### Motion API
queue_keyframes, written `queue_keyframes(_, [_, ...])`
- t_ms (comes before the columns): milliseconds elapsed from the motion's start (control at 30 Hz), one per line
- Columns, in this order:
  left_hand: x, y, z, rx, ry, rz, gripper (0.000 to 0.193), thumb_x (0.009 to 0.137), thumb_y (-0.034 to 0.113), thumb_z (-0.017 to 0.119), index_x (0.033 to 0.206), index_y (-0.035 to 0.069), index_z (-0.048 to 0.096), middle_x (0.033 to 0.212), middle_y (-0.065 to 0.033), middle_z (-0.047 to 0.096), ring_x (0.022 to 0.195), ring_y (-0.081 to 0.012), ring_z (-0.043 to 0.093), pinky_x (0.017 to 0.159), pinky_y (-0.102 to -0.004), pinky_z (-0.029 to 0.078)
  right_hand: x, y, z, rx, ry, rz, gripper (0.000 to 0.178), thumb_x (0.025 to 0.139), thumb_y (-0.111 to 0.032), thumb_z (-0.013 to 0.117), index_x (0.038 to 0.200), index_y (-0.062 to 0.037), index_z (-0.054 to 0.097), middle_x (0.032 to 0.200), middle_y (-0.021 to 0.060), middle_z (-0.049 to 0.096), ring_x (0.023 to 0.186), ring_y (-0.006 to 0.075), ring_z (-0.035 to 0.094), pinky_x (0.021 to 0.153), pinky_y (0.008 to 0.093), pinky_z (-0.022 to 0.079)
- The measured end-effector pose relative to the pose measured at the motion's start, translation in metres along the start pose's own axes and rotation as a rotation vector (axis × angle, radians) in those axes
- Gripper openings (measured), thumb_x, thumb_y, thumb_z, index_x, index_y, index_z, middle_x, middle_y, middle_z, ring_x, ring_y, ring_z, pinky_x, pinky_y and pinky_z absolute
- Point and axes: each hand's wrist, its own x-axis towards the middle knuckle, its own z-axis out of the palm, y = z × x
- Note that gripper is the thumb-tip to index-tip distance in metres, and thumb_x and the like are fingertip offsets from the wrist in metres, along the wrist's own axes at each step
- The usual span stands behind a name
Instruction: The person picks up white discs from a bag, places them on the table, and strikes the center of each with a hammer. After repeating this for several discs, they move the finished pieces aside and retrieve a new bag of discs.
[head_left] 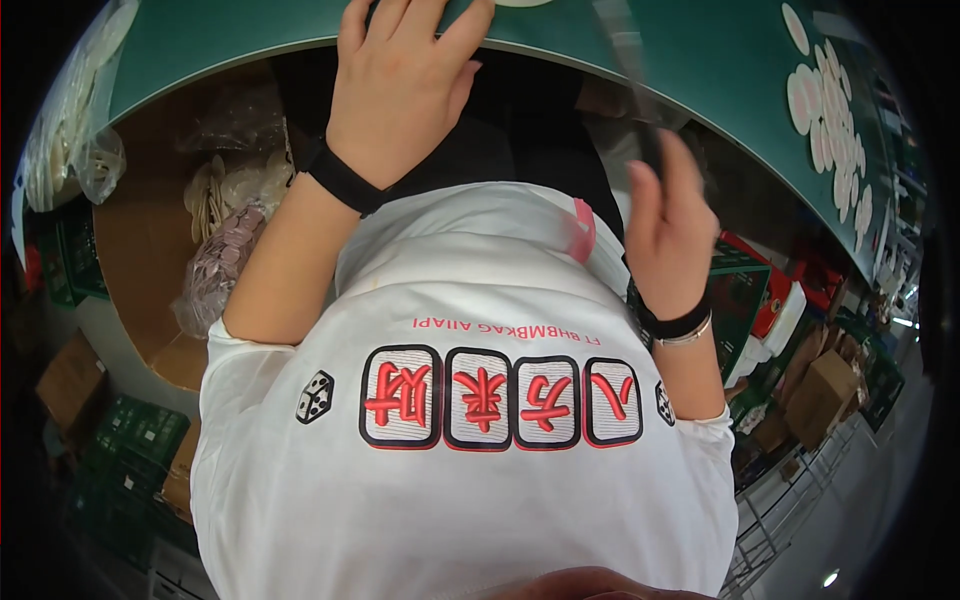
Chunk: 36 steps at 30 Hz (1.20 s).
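The left hand (400, 90) lies flat on the green surface (230, 35) at 12 o'clock, fingertips cut off. The right hand (668, 225), at 2 o'clock, grips a blurred tool (628, 60); its kind is unclear.

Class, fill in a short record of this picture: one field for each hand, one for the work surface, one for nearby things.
Left hand: flat on the green table, fingers spread
Right hand: grips a thin dark tool, blurred
Table: pale round discs lie at right
Nearby: cardboard box of bagged discs, green crates
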Motion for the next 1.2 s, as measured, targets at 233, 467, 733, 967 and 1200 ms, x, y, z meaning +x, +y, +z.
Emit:
queue_keyframes(233, [0.001,0.002,0.003,-0.021,0.006,0.005,0.054,0.077,0.009,0.076,0.129,0.007,0.061,0.145,-0.0185,0.052,0.138,-0.0361,0.047,0.114,-0.0556,0.034,0.000,0.002,-0.009,0.038,0.063,-0.052,0.035,0.100,-0.013,0.068,0.131,-0.0002,0.060,0.080,0.0153,0.067,0.062,0.0281,0.064,0.060,0.0326,0.051])
queue_keyframes(467, [0.002,0.003,0.003,0.030,0.003,0.002,0.055,0.076,0.008,0.076,0.129,0.006,0.060,0.145,-0.0181,0.053,0.137,-0.0362,0.048,0.114,-0.0550,0.033,0.012,0.001,-0.017,-0.010,0.067,-0.061,0.035,0.099,-0.012,0.068,0.131,0.0002,0.062,0.089,0.0223,0.069,0.068,0.0365,0.067,0.061,0.0360,0.053])
queue_keyframes(733, [0.011,0.003,0.000,-0.007,0.011,0.033,0.057,0.074,0.007,0.077,0.129,0.006,0.059,0.143,-0.0181,0.054,0.136,-0.0364,0.049,0.113,-0.0538,0.034,0.014,0.002,-0.016,-0.166,0.022,0.038,0.034,0.101,-0.010,0.066,0.133,0.0004,0.062,0.082,0.0117,0.068,0.066,0.0114,0.059,0.063,0.0248,0.050])
queue_keyframes(967, [0.025,0.008,-0.006,-0.013,0.027,0.010,0.060,0.074,0.008,0.077,0.131,0.004,0.059,0.139,-0.0171,0.056,0.135,-0.0357,0.050,0.114,-0.0524,0.035,0.025,0.004,-0.004,-0.190,0.108,-0.078,0.029,0.101,-0.013,0.068,0.128,-0.0008,0.065,0.074,0.0070,0.063,0.062,0.0094,0.054,0.058,0.0269,0.047])
queue_keyframes(1200, [0.046,0.001,-0.001,0.089,0.079,0.073,0.044,0.080,0.021,0.082,0.122,0.018,0.070,0.121,-0.0045,0.065,0.120,-0.0256,0.058,0.108,-0.0468,0.039,0.047,-0.008,-0.041,0.176,0.061,0.021,0.024,0.100,-0.018,0.069,0.116,-0.0001,0.068,0.070,0.0032,0.062,0.057,0.0142,0.054,0.053,0.0289,0.042])
